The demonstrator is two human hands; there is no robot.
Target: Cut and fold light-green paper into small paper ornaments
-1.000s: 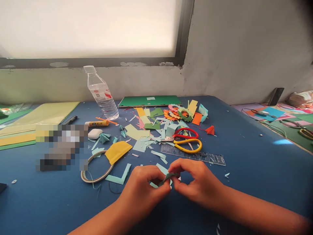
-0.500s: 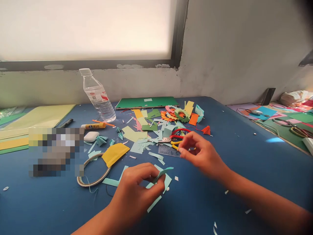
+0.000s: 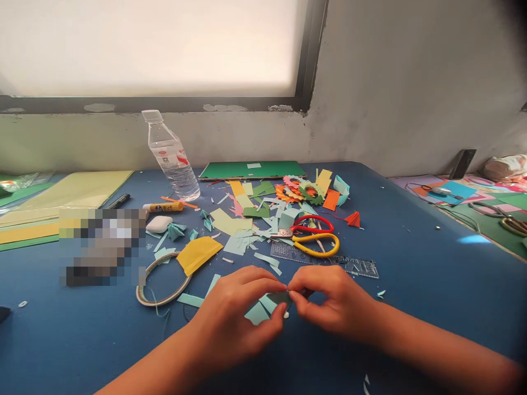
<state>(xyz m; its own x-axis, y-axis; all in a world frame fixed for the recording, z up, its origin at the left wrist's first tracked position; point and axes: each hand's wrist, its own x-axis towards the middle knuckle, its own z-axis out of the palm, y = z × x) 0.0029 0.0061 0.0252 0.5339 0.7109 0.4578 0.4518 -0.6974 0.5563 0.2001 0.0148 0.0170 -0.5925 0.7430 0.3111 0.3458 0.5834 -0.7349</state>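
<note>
My left hand [image 3: 242,312] curls around a small piece of light blue paper [image 3: 279,298], which shows between its thumb and index finger. Touching its index fingertip, my right hand [image 3: 331,300] is closed in a pinch, and what its fingertips grip is too small to make out. More light blue paper [image 3: 256,314] lies on the table under and behind my left hand. Just beyond the right hand lie scissors [image 3: 316,246] with one red and one yellow handle, on top of a clear plastic ruler [image 3: 362,267].
A ring [image 3: 142,296] with a yellow paper piece [image 3: 200,255] lies left of my hands. Behind are paper scraps [image 3: 233,222], a glue stick [image 3: 164,207], a white case [image 3: 158,224], a water bottle [image 3: 175,164] and a green board [image 3: 251,170]. Paper sheets [image 3: 82,192] lie far left.
My right hand has come down and left from near the scissors to meet my left hand. The scissors and ruler are now uncovered. The view has shifted slightly.
</note>
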